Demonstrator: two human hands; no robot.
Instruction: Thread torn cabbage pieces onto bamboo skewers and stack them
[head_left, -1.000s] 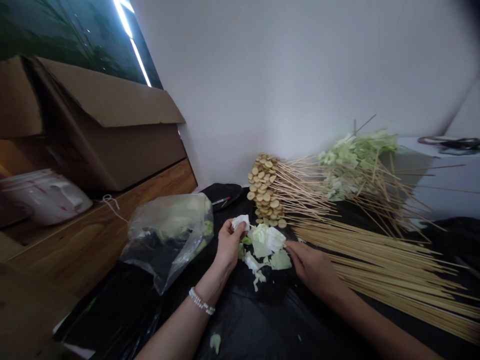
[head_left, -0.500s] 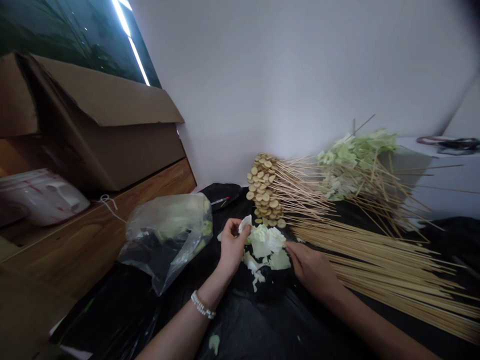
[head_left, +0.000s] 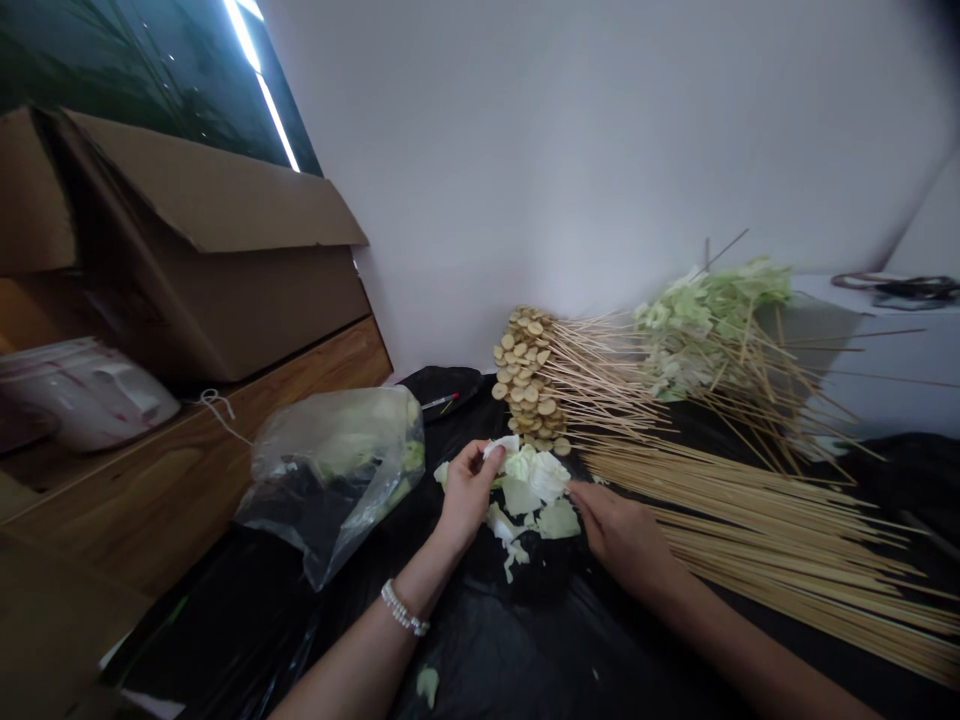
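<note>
My left hand, with a beaded bracelet at the wrist, pinches a whitish cabbage piece. Opposite it my right hand is closed, its fingertips at the right edge of a bunch of pale cabbage leaves; what it grips is too small to make out. Torn cabbage pieces lie on the black plastic sheet between and below the hands. Just behind stand stacked skewers of round yellowish slices. Bare wooden skewers lie in a wide bundle to the right.
A clear plastic bag with cabbage in it lies at left. Skewered cabbage is piled at the back right against the white wall. A cardboard box and a white plastic container stand on the wooden surface at far left.
The cabbage piece in my left hand has tilted from upright to flatter, and that hand has shifted slightly right. My right hand has barely moved.
</note>
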